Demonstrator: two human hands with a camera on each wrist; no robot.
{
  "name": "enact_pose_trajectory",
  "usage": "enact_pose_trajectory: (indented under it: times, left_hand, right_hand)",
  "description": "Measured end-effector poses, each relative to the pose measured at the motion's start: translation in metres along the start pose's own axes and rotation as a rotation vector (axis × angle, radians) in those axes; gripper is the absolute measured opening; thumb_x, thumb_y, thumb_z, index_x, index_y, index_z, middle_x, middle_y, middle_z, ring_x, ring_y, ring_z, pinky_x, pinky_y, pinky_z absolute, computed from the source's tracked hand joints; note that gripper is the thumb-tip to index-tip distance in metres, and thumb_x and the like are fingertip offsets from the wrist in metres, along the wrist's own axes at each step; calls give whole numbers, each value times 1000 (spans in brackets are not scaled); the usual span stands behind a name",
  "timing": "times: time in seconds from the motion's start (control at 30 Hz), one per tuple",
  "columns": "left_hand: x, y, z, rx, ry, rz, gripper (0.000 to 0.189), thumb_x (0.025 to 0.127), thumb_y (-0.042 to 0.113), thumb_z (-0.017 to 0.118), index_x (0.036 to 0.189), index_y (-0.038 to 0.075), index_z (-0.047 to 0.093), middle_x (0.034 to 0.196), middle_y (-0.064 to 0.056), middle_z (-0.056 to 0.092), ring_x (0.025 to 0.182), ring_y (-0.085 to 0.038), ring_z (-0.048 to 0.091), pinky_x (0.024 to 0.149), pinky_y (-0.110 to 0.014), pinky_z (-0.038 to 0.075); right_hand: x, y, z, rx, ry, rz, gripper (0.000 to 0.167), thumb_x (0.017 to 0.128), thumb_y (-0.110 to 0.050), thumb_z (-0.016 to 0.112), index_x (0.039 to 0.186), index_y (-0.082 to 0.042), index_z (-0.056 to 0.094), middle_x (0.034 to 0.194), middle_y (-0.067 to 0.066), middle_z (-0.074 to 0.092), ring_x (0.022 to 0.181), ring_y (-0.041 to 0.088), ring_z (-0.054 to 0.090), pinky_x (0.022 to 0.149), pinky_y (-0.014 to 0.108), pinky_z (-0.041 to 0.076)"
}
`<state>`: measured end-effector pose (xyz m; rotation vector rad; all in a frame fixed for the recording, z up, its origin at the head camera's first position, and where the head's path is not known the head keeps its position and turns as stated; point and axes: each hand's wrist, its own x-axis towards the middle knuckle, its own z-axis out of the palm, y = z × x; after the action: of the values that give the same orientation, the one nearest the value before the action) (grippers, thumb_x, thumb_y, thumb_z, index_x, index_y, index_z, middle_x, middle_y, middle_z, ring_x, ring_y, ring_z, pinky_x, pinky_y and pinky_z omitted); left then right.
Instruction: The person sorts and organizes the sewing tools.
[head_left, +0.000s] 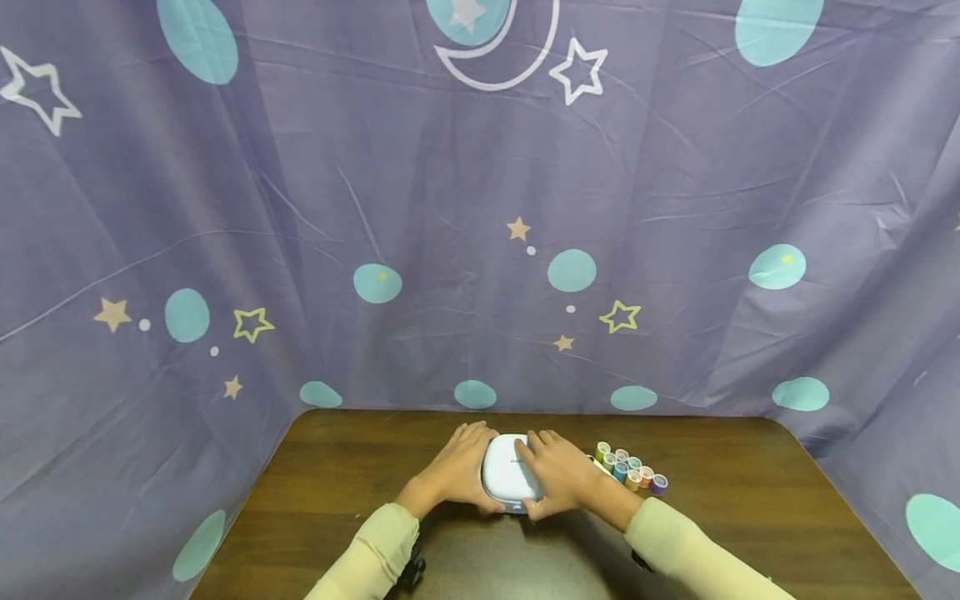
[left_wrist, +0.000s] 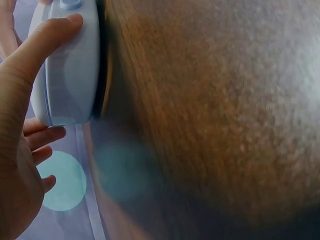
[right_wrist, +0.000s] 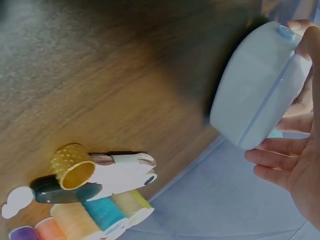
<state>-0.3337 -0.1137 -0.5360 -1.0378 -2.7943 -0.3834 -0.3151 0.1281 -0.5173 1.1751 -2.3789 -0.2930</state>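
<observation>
A rounded white case [head_left: 508,467] lies on the wooden table between both hands. My left hand [head_left: 465,467] grips its left side, thumb at the front face and fingers reaching to the back. In the left wrist view, that thumb presses on the case [left_wrist: 72,75] just below a small pale-blue button [left_wrist: 70,4]. My right hand [head_left: 558,473] holds the right side. Seen from the right wrist, its thumb lies near the button [right_wrist: 286,33] and the fingers [right_wrist: 280,159] extend along the far end. A seam runs round the case, with no gap visible.
Several thread spools [head_left: 632,468] in different colours stand in rows right of the case. Beside them, in the right wrist view, are a gold thimble [right_wrist: 72,167], a dark green item [right_wrist: 47,190] and a white card [right_wrist: 125,175]. A patterned purple curtain [head_left: 465,167] encloses the table [head_left: 750,500].
</observation>
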Motion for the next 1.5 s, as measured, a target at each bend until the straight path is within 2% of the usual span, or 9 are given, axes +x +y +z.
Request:
enact_pose_trajectory:
  times: [0.13,0.23,0.37,0.47,0.73,0.83,1.07,1.23,1.5]
  left_hand:
    - [3,-1,0,-36,4,-2,113,57,64,90,142,4,48,142,-11,56,143,-33,43,119,-55,32]
    - [4,-3,0,-103,14,-9,113,55,59,93,142,2,48,141,-12,57,140,-32,46,118,-53,34]
    - [3,-7,0,-192,3,-40,112,55,54,95,143,2,48,143,-13,55,141,-35,45,117,-52,35]
    - [3,-9,0,-215,-3,-40,111,55,53,96,142,2,49,143,-14,56,142,-37,43,117,-55,34]
    - [1,-11,-4,-201,-33,-29,107,56,60,93,139,6,52,139,-10,59,145,-39,40,120,-55,30]
    - [0,-11,-6,-202,-37,-33,106,58,61,92,139,6,52,140,-10,59,146,-40,38,120,-56,29]
    - [0,-10,-2,-184,-46,-31,105,60,64,89,139,7,53,140,-10,59,148,-39,37,121,-57,27]
    - [-1,-7,1,-180,-51,-49,105,60,65,89,141,8,52,142,-8,58,149,-36,36,121,-55,28]
    - [-2,-3,0,-179,-38,-54,106,59,64,89,141,9,52,142,-8,58,148,-35,38,121,-53,31]
  right_hand:
    - [5,1,-2,7,-10,5,93,67,-73,67,128,-2,63,112,19,68,96,29,66,91,40,55]
    - [7,2,-3,19,-11,8,93,67,-73,68,126,-2,63,109,18,69,93,28,66,89,39,55]
    - [8,2,-4,18,-1,3,93,67,-74,69,125,-2,64,107,16,68,91,27,66,87,39,55]
    - [8,3,-4,2,0,7,92,68,-76,68,126,-4,65,108,15,69,93,26,66,88,39,55]
    - [7,4,-4,13,62,-38,89,68,-75,70,119,-2,69,110,9,70,97,22,66,93,37,54]
    - [6,4,-2,19,59,-38,89,68,-74,69,120,-2,69,112,10,70,98,22,66,93,36,54]
    - [1,6,0,64,57,-14,87,66,-74,71,120,-6,66,110,6,67,97,21,64,91,36,54]
    - [-4,3,4,93,75,16,87,66,-72,72,123,-7,65,116,9,66,101,23,64,91,38,55]
    - [-5,-2,8,116,117,55,88,64,-71,75,122,-6,65,116,10,67,97,21,63,80,35,57]
